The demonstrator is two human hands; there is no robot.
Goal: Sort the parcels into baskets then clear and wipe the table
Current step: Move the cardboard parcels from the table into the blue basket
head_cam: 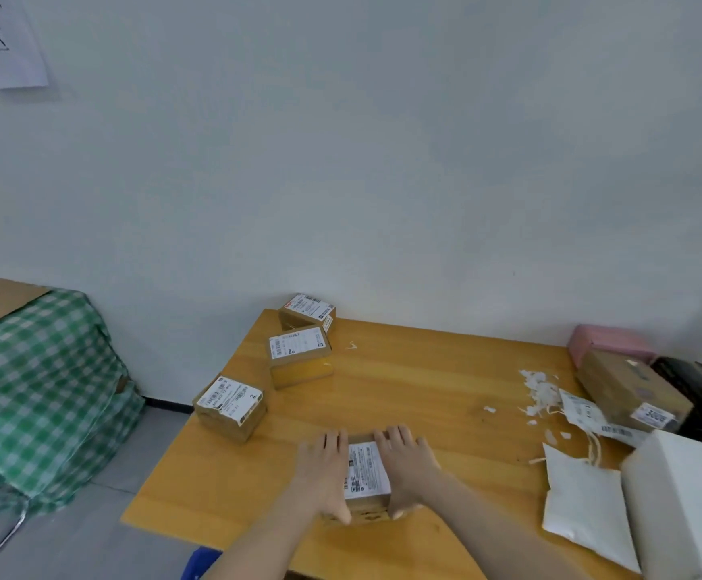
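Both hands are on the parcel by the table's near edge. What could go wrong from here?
1. The left hand and right hand hold the front parcel near the table edge; a slip might drop it.
2. The edge parcel sits right at the table's left side; a nudge could tip it off.
3. Paper scraps may scatter.

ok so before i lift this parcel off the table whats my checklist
1. Grip: left hand and right hand hold the parcel from both sides: ok.
2. Label legible for sorting: faces up but blurred: cannot tell.
3. Room around it: nearest box stands apart: ok.
4. Basket in sight: only a blue edge shows below the table: cannot tell.
5. Table ready for wiping: paper scraps lie on it: not ok.
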